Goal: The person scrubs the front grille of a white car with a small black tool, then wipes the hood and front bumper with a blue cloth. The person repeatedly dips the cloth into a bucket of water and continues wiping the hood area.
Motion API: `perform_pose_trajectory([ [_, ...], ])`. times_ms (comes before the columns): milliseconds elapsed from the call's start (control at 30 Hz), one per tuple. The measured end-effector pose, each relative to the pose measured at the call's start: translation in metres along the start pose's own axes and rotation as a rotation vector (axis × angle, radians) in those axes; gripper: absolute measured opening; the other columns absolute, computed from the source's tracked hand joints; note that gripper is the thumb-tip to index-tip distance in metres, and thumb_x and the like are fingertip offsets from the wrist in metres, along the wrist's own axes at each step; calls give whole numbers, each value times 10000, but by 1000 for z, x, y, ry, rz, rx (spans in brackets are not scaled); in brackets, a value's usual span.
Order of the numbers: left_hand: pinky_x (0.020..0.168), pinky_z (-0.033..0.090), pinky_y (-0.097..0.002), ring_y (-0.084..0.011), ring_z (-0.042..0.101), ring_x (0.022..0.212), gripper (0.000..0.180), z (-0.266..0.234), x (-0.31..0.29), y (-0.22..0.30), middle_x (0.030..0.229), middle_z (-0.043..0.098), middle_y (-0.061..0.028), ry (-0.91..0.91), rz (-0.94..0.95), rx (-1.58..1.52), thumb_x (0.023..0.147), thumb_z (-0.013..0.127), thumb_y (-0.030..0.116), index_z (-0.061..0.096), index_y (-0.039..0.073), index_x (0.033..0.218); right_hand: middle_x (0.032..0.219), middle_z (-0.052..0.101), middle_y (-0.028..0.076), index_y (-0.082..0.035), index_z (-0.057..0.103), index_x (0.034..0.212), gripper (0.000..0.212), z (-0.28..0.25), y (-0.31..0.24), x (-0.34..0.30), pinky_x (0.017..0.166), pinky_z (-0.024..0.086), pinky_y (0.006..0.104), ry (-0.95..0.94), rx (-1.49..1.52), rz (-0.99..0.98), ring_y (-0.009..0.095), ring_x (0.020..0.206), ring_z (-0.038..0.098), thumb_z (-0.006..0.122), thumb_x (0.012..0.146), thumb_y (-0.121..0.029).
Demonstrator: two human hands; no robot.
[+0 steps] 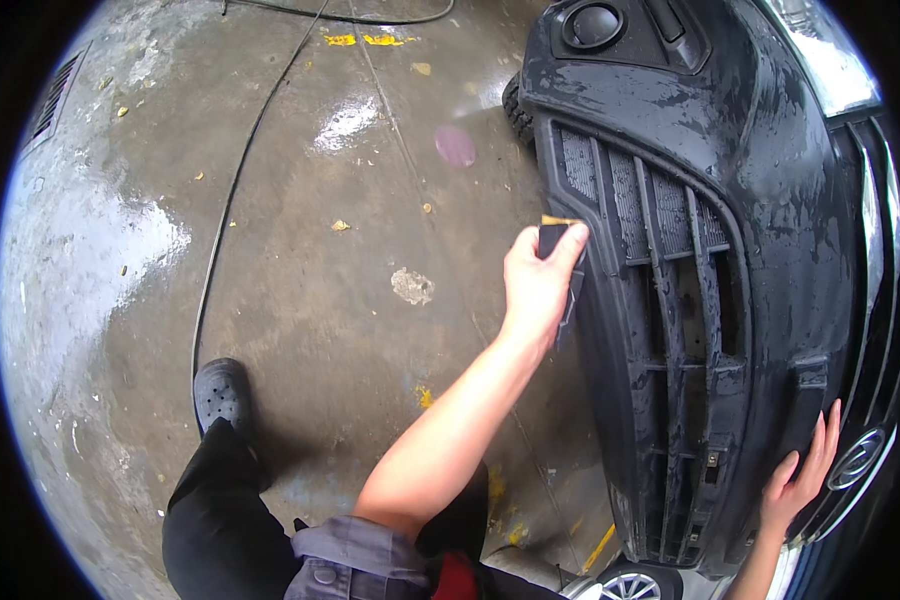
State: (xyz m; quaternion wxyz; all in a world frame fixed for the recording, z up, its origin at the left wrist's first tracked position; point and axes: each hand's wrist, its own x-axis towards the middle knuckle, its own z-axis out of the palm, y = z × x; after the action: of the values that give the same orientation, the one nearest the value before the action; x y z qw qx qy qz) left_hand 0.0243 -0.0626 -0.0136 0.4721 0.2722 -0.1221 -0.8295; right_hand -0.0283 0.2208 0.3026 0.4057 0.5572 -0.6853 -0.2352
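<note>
At frame centre my left hand [536,285] pinches a small dark yellow-edged sponge block [553,238] against the wet black plastic bumper grille [670,300], whose slats lie rightward; my right hand [800,480] rests open, lower right.

Dark sponge [552,240], yellow-edged — against wet bumper [730,150]

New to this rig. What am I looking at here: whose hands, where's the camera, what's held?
There is no machine here: a person works with two bare hands. The single picture comes from a fisheye camera worn on their head, looking down, so straight edges bend near the rim.

The left hand grips a dark sponge with a yellow edge against the grille of a wet black car bumper. The right hand rests flat and open on the bumper, holding nothing.

Below is a wet concrete floor with a thin black hose or cable lying across it. The person's dark shoe shows lower left.
</note>
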Motion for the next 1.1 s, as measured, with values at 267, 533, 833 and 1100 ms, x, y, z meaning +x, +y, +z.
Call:
perform_pose_trajectory([
  [267,755,538,-284,-99,632,864,343,-2,4,12,988,690,-43,-19,48,40,941,758,290,646,15,1111,1519,473,240,39,539,1405,461,0,-1,-1,1173,338,497,4,19,-3,427,1409,451,454,998,-162],
  [533,677,488,-257,-65,570,748,239,7,7,11,833,653,8,43,100,-31,922,777,211,637,17,916,1519,475,235,28,538,1409,459,1,2,-2,1171,343,502,1,-9,-1,427,1411,450,446,1006,-170],
  [833,699,529,-271,-107,628,768,301,-2,10,0,913,694,-24,10,78,78,940,756,276,656,21,1065,1521,468,242,40,526,1415,467,0,-4,1,1171,337,488,-1,12,8,427,1415,443,446,1009,-176],
  [1100,728,529,-266,-73,625,846,307,-2,13,-4,957,685,-19,-11,86,63,927,774,272,658,26,1070,1519,471,244,44,525,1415,467,0,-2,1,1173,330,489,-1,0,7,430,1412,444,443,1014,-181],
])
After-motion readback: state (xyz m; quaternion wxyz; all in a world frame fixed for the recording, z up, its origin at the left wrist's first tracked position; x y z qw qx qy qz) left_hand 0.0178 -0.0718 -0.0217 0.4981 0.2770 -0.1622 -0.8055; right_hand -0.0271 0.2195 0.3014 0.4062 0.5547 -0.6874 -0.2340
